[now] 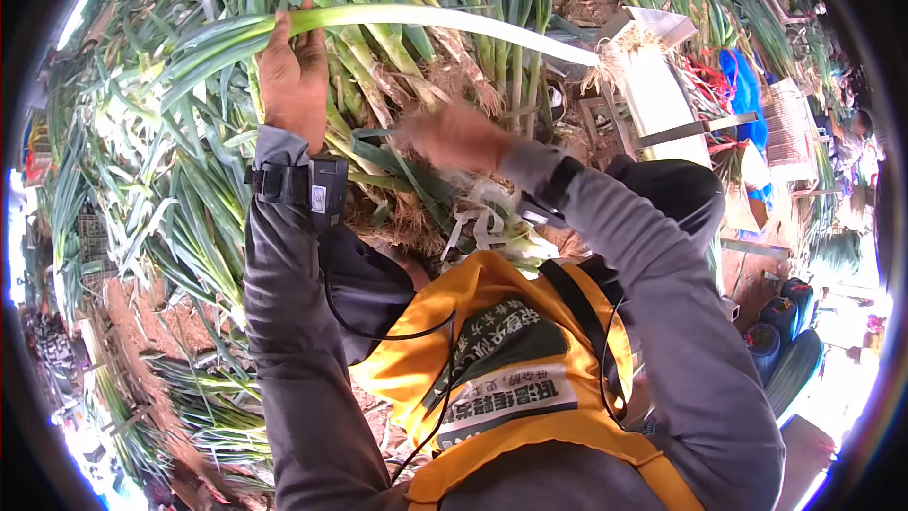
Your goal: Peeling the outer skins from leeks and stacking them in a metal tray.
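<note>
Two hands are seen. One leek is held aloft in the left grip, which is closed on its green part; an arc is formed across the top of the view, with the white shank and roots pointed right, near one white trough. Whether the trough is touched by the roots cannot be told. The right grip is raised below the shank but badly blurred, so whether anything is grasped by it cannot be told. One yellow apron is worn, and two dark wrist straps, one per wrist.

The heaped leeks are too tangled to be counted and are cut off by the dark rim. Among them, the held leek's leaf tips are hard to make out. At right, one blue object is partly covered; its kind cannot be determined.
</note>
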Demonstrator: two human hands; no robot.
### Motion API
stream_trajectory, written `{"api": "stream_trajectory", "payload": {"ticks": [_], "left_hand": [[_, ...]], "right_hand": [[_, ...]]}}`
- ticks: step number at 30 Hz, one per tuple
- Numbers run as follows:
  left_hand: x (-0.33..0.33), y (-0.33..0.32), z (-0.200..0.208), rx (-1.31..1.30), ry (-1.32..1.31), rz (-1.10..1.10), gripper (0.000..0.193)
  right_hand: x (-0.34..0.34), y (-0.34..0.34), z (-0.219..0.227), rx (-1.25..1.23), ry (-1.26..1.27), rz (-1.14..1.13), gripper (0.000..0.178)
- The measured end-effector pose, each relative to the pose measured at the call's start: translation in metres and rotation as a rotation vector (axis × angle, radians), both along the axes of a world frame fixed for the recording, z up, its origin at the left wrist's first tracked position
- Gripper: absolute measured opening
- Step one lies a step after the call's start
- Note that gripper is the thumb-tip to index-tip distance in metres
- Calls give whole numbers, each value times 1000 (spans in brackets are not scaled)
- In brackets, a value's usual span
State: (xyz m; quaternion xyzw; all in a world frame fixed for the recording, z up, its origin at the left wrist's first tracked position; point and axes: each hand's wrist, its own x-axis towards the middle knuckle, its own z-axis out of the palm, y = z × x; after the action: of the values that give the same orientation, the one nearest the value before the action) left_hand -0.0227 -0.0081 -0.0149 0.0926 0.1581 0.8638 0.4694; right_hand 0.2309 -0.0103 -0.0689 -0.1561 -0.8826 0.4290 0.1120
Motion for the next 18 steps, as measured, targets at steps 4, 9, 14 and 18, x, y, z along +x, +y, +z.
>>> {"api": "stream_trajectory", "payload": {"ticks": [4, 9, 14, 18], "left_hand": [[-5, -3, 11, -15, 65, 66, 24], [15, -7, 40, -143, 102, 100, 24], [66, -8, 35, -129, 255, -130, 34], [85, -15, 27, 15, 424, -395, 42]], "right_hand": [[52, -33, -34, 641, -882, 460, 27], [32, -14, 12, -211, -176, -123, 41], [-18, 5, 78, -1000, 754, -540, 46], [-42, 23, 90, -1443, 1112, -537, 27]]}}
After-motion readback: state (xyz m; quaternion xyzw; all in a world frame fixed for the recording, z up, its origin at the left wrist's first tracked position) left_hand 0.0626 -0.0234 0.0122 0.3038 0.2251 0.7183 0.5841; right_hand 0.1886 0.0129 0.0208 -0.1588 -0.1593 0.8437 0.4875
